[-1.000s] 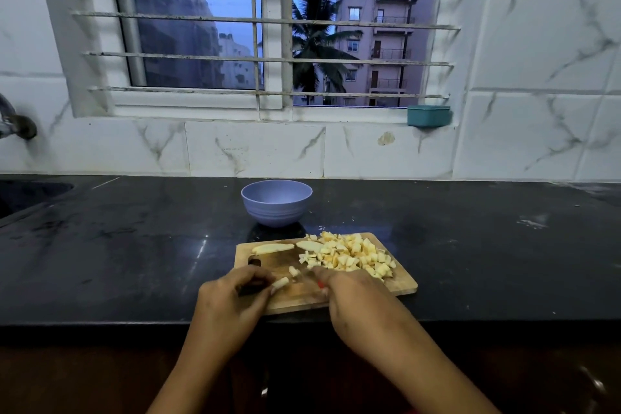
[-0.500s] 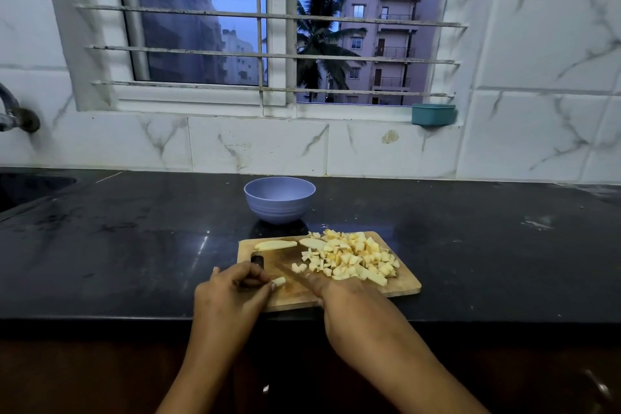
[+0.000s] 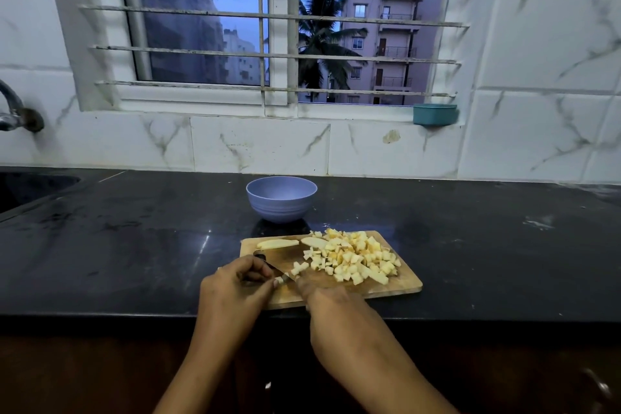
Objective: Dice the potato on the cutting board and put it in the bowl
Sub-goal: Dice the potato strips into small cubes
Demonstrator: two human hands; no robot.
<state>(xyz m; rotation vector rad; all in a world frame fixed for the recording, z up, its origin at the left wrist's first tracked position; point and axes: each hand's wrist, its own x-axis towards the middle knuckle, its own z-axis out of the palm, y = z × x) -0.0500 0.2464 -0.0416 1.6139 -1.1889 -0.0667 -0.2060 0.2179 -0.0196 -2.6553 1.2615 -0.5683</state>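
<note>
Head cam, kitchen counter, dim light

- Cutting board (image 3: 396, 289) lies on the black countertop (image 3: 134, 245), its near edge close to the counter's front lip
- Diced potato (image 3: 356, 259) is heaped on the right half of the board, from the far edge towards the middle, with a few cubes strayed to the left of the heap
- Two uncut slices (image 3: 277, 243) lie flat along the board's far left edge, end to end and just beside each other
- I read the left hand (image 3: 235, 292) as curled at the board's near left corner, thumb and fingertips pinching a small potato stub (image 3: 279, 280) down on the wood
- Right hand (image 3: 336, 309) comes in over the near edge, fingers wrapped on the knife (image 3: 268, 265). The handle is hidden under the hand. The blade slants up and left, passes just beside the stub, and its dark tip lies near the left slice
- The two hands sit close together, almost touching at the stub
- Bowl (image 3: 281, 198) is lavender and upright on the counter behind the board, apart from its far edge
- Sink (image 3: 33, 188) and tap (image 3: 13, 111) are far left; a teal container (image 3: 434, 114) sits on the sill of the barred window (image 3: 268, 27)
</note>
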